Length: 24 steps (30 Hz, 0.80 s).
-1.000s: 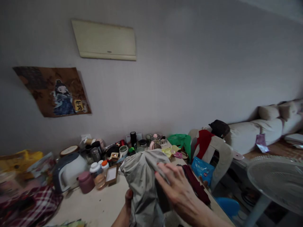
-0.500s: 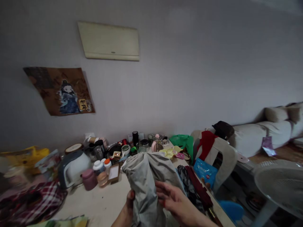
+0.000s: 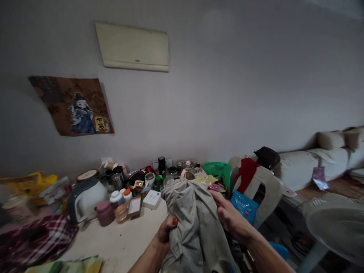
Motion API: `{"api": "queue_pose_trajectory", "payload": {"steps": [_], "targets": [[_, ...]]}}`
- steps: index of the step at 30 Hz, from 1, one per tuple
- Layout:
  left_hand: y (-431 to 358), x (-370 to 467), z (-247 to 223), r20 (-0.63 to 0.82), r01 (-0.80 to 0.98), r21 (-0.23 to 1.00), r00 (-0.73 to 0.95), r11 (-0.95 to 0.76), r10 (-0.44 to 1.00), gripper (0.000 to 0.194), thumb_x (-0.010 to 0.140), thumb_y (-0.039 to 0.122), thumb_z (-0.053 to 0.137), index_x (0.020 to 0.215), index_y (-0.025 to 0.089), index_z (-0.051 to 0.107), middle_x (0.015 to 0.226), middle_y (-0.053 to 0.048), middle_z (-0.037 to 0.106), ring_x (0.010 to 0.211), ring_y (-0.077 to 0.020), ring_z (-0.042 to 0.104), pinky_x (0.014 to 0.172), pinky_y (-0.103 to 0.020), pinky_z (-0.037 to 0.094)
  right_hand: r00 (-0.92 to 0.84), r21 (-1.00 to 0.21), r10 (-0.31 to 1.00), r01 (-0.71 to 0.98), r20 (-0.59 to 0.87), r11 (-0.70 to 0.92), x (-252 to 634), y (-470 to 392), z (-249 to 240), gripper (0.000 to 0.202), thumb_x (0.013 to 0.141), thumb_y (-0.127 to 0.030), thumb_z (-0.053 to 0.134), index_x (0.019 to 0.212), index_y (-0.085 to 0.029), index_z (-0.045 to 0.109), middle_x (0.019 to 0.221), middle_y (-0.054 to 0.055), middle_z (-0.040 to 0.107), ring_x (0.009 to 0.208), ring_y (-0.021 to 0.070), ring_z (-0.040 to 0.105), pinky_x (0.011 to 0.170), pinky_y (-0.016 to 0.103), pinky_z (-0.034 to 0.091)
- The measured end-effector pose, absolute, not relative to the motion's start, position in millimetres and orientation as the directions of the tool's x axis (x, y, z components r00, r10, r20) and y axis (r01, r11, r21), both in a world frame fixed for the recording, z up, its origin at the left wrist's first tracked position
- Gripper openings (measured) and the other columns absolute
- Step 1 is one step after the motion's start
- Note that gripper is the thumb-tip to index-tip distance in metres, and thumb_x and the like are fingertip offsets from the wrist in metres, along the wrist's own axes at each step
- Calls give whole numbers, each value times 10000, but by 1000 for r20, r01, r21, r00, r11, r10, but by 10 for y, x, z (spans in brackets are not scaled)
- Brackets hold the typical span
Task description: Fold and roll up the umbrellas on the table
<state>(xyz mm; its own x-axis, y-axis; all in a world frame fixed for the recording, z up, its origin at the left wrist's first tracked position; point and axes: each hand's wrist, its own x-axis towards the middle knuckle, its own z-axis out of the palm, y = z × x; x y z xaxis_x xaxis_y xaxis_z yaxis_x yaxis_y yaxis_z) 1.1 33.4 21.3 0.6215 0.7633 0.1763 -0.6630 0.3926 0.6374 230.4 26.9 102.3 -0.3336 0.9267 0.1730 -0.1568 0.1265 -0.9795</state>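
Note:
A crumpled light grey cloth (image 3: 189, 223), which looks like a garment, hangs in loose folds in front of me above the table. My left hand (image 3: 165, 234) grips its left side, thumb on the front and the other fingers hidden behind the fabric. At the upper right edge, my right hand (image 3: 231, 218) is closed on the cloth, its fingertips partly out of sight. Just beyond the cloth's left side lies a small white box (image 3: 151, 199), beside an open brown box (image 3: 134, 206).
The table (image 3: 119, 242) holds an electric kettle (image 3: 91, 201), a mauve jar (image 3: 105, 213), several bottles and a plaid cloth (image 3: 42, 237). A green bag (image 3: 218, 170) and blue packet (image 3: 244, 206) lie to the right, near a chair (image 3: 273, 189). A fan (image 3: 335, 223) stands at far right.
The cloth has shifted right, and the white box now shows. My right hand has moved from the cloth's front to its upper right edge. My left hand has moved slightly right, still gripping.

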Motion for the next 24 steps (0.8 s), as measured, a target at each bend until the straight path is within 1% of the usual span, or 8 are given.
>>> {"api": "queue_pose_trajectory", "payload": {"steps": [4,8,11,14,17,19,21,24], "targets": [[241,225,550,188,-589,695,702,413,687,579,649,322,767,1179,113,663,1054,-153,730,1094,-358,642,1034,-493,405,-382,-968,893,-169,238,186,2023,223,1209,1256,410,-659,844,1474,-195,367,1361,148,535,1283,353,465,1110,460,317],[195,309,691,127,-546,753,668,367,733,641,654,263,797,1251,123,610,1120,-171,708,1104,-352,640,1029,-497,414,-266,-951,927,-232,263,203,1887,282,1332,1316,484,-496,866,1537,-186,139,1341,158,544,1236,293,524,1108,435,320],[163,350,756,66,-507,794,621,336,781,664,625,267,834,1239,138,618,1143,-168,700,1103,-354,640,1024,-503,420,-184,-959,944,-130,273,252,1822,354,1395,1297,503,-347,844,1535,-170,80,1355,158,522,1210,268,539,1085,402,353],[119,388,832,70,-471,854,523,220,849,709,606,282,857,1258,153,608,1223,-164,664,1145,-346,613,1049,-491,402,-105,-970,965,-22,242,241,1781,429,1434,1232,512,-295,805,1520,-137,116,1269,150,576,1096,261,597,1031,404,405],[76,396,825,106,-453,879,490,149,865,840,567,301,878,1331,182,551,1290,-154,623,1213,-349,560,1074,-497,372,-18,-972,972,19,234,234,1790,494,1443,1030,540,-333,771,1446,-132,325,1180,134,622,1049,274,610,1011,425,418],[47,393,748,111,-454,869,565,196,818,958,488,314,910,1356,180,528,1297,-161,614,1240,-369,530,1086,-515,345,13,-970,970,-6,242,242,1825,517,1438,900,559,-355,755,1377,-162,433,1181,124,625,1078,285,597,1009,428,418],[16,399,650,127,-465,851,632,243,765,1026,425,340,931,1353,166,531,1301,-170,606,1254,-386,510,1097,-520,319,-2,-970,971,-52,238,238,1876,517,1427,844,580,-369,746,1352,-181,460,1182,119,627,1091,292,591,1002,434,422],[-23,426,562,160,-486,841,643,237,749,951,478,373,912,1330,154,550,1281,-174,609,1232,-380,522,1077,-510,334,-96,-959,955,-68,280,274,1964,480,1411,884,579,-364,762,1372,-169,422,1223,136,598,1104,297,583,1010,443,414]]}}
